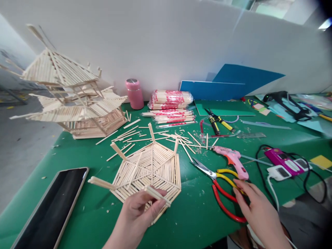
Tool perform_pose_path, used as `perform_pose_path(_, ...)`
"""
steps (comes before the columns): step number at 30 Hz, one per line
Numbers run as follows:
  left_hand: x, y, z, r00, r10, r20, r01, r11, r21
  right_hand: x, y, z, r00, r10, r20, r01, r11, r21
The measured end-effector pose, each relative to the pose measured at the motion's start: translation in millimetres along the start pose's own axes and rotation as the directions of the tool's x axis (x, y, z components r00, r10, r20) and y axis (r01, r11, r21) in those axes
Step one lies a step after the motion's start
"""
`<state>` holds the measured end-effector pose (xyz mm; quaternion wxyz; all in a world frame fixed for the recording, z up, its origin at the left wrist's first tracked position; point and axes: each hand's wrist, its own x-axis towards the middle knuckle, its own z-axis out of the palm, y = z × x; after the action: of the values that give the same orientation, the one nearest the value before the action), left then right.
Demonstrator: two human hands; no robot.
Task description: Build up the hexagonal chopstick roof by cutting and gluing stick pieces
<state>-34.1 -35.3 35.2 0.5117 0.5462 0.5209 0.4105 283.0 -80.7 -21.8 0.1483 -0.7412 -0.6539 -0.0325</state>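
Head view, the only one. My L hand (140,207) comes in from the bottom edge, wrist low, palm turned up and a bit toward me. Thumb and forefinger are pinched shut on a short stick (157,195), which lies roughly level w/ its far end pointing right. The hand and stick sit right over the near edge of the hexagonal stick panel (150,169), which lies flat on the green table (197,214) w/ a few posts sticking up from its corners. Can't tell if the stick touches the panel.

My R hand (256,204) reaches in from the lower right, palm down, fingers stretched out and loose, not closed on anything. Fingertips rest at the yellow handle loop of the scissors (220,186), blades open and pointing left toward the panel. The pink glue gun (233,159) lies just beyond the fingertips.

Other bits: tablet (52,207) near left, stick pagoda model (75,100) far left, pink cup (134,93) by the chopstick packs (171,98), loose sticks (155,136) behind the panel, power strip (285,169) at right.
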Motion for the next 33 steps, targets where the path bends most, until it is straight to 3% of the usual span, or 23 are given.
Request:
perform_pose_path(7,-0.5,-15.0,5.2,0.986,-0.168,0.02,0.169,0.979,-0.111,10.3,8.2,11.2,0.999,-0.036,-0.002,0.036,0.998,-0.059)
perform_pose_path(11,-1.7,-12.7,5.6,0.986,-0.154,-0.059,0.144,0.977,-0.157,19.5,14.1,15.4,0.999,-0.026,-0.032,0.025,0.998,-0.058)
perform_pose_path(17,-2.9,-10.8,4.2,0.989,-0.13,-0.067,0.113,0.97,-0.216,42.3,13.7,16.4,0.996,-0.033,-0.081,0.026,0.995,-0.093)
perform_pose_path(21,-2.6,-14.0,2.4,0.992,-0.111,-0.061,0.094,0.969,-0.23,46.8,3.5,4.8,0.992,-0.038,-0.124,0.027,0.996,-0.089)
perform_pose_path(25,-0.9,-12.1,-1.3,0.994,-0.102,-0.025,0.095,0.976,-0.198,55.2,1.1,-13.2,0.969,0.057,-0.239,-0.093,0.986,-0.139)
perform_pose_path(29,0.3,-9.7,-5.3,1.0,-0.017,0.0,0.017,0.99,-0.143,81.3,25.3,-10.2,0.964,0.236,-0.124,-0.248,0.964,-0.094)
perform_pose_path(33,0.4,-14.1,-8.0,1.0,-0.01,0.017,0.012,0.991,-0.131,106.7,49.2,5.1,0.963,0.264,0.06,-0.265,0.964,0.016)
